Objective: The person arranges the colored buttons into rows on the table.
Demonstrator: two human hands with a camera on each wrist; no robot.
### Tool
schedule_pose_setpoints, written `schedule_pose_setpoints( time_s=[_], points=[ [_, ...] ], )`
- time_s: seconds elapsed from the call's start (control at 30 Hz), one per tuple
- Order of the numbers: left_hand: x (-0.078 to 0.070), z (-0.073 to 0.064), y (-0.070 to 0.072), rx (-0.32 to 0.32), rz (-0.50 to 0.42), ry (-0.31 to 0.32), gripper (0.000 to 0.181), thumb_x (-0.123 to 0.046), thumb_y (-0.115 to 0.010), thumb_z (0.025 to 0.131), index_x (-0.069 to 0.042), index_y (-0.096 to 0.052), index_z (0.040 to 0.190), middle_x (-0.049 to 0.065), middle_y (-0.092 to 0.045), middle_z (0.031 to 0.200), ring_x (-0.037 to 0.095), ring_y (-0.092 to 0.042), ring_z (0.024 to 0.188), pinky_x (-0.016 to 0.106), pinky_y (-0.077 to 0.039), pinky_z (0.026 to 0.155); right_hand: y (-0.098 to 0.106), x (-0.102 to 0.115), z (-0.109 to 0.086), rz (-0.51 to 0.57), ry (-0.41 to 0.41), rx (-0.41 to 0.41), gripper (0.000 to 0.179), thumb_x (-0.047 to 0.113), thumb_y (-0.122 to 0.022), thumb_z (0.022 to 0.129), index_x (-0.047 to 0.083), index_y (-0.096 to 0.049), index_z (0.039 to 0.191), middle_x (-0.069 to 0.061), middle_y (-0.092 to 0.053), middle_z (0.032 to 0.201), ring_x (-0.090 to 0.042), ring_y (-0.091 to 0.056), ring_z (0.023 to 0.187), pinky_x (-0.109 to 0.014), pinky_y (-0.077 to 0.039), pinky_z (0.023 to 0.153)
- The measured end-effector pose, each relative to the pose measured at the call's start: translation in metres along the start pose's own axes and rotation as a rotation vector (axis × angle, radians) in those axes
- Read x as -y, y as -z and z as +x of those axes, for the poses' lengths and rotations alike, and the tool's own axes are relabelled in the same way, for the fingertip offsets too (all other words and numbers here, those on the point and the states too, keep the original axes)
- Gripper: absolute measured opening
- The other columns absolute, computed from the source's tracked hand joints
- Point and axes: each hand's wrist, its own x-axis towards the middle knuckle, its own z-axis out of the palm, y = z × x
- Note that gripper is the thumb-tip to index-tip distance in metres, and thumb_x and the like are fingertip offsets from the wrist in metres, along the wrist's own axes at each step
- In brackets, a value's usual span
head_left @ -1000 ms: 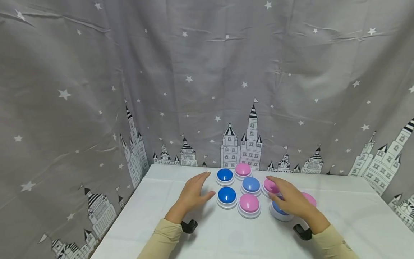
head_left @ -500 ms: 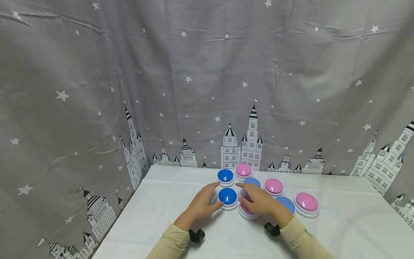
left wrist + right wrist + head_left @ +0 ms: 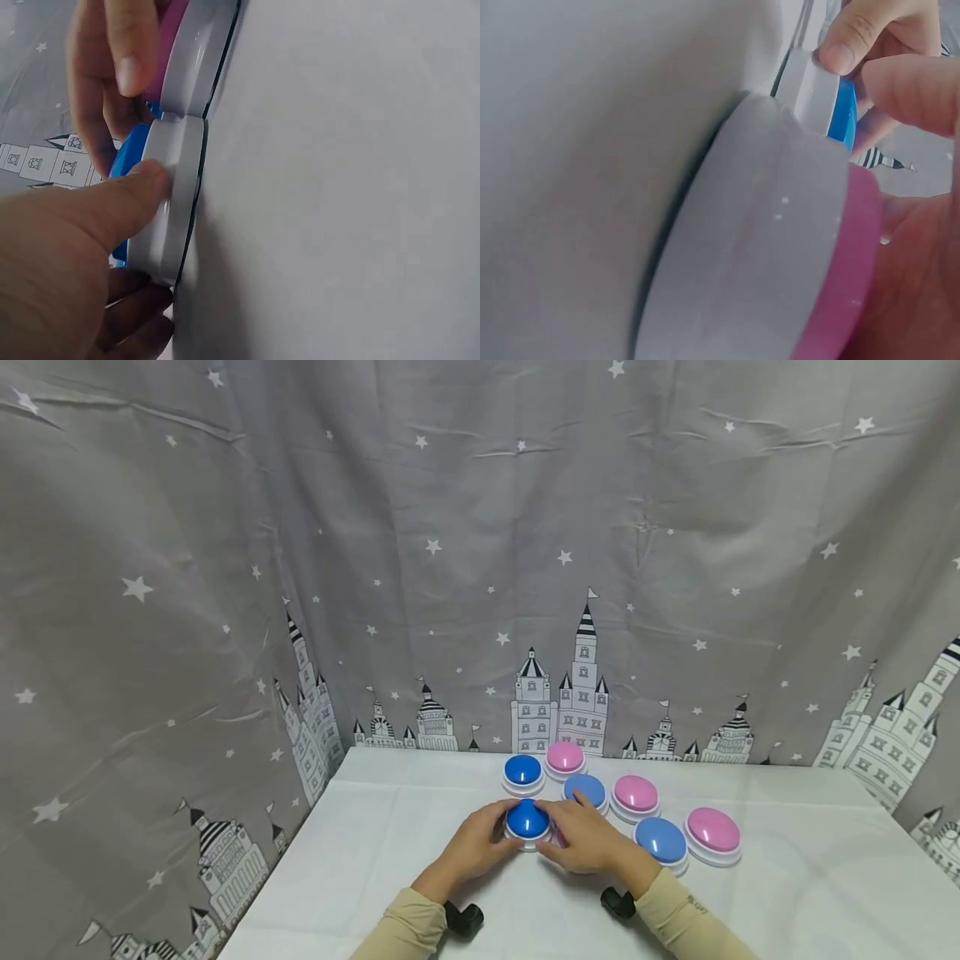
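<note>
The near blue dome button (image 3: 528, 819) sits on a round white base on the white table. My left hand (image 3: 474, 845) grips it from the left, its thumb pressed to the base's side in the left wrist view and its fingers round the far side. On the right my right hand (image 3: 588, 839) arches over a pink button (image 3: 855, 259), hiding most of it in the head view. Its fingers reach the blue button's right edge, while its thumb hangs apart from the base in the left wrist view. The two bases stand side by side, apparently touching.
Behind the hands stand a blue button (image 3: 522, 771), a pink button (image 3: 565, 757) and a lighter blue button (image 3: 585, 789). To the right are two pink buttons, one farther right (image 3: 713, 830), and another light blue button (image 3: 661, 841). A grey curtain (image 3: 450, 568) closes off the back.
My right hand has swept left from the right-hand buttons to the near blue button. My left hand has moved right and taken hold of that button's left side.
</note>
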Motion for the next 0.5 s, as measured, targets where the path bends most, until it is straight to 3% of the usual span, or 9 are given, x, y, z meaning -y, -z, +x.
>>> schedule_pose_setpoints(
  time_s=[0.17,0.3,0.4,0.5],
  points=[
    [-0.007,-0.009,0.011,0.024,0.021,0.001,0.061,-0.036,-0.066,0.082,-0.017,-0.043,0.134,0.0,-0.05,0.131,0.018,-0.047,0.119,0.038,-0.038,0.098,0.0,0.003,-0.004,0.074,0.048,-0.034,0.065,0.047,-0.057,0.085,0.01,-0.041,0.136,-0.003,-0.052,0.128,-0.019,-0.043,0.122,-0.052,-0.015,0.107],
    [-0.017,-0.02,0.025,0.06,0.0,-0.021,0.057,-0.037,-0.065,0.083,-0.018,-0.045,0.133,-0.002,-0.051,0.13,0.017,-0.051,0.113,0.035,-0.043,0.092,0.005,0.011,-0.015,0.177,0.081,-0.051,0.065,0.044,-0.06,0.084,0.013,-0.041,0.137,0.0,-0.052,0.126,-0.016,-0.046,0.116,-0.044,-0.031,0.102],
    [-0.022,-0.034,0.036,0.093,-0.011,-0.032,0.057,-0.039,-0.064,0.082,-0.021,-0.046,0.133,-0.004,-0.051,0.129,0.013,-0.053,0.11,0.03,-0.045,0.089,0.007,0.021,-0.026,0.225,0.127,-0.047,0.065,0.045,-0.059,0.084,0.015,-0.039,0.138,0.002,-0.051,0.127,-0.013,-0.047,0.115,-0.04,-0.039,0.096],
    [-0.024,-0.053,0.045,0.126,-0.037,-0.035,0.057,-0.041,-0.065,0.081,-0.022,-0.046,0.132,-0.006,-0.051,0.129,0.011,-0.053,0.109,0.027,-0.046,0.088,0.007,0.035,-0.036,0.247,0.186,-0.015,0.065,0.045,-0.058,0.085,0.016,-0.036,0.139,0.002,-0.048,0.131,-0.013,-0.044,0.119,-0.04,-0.039,0.097]
  ],
)
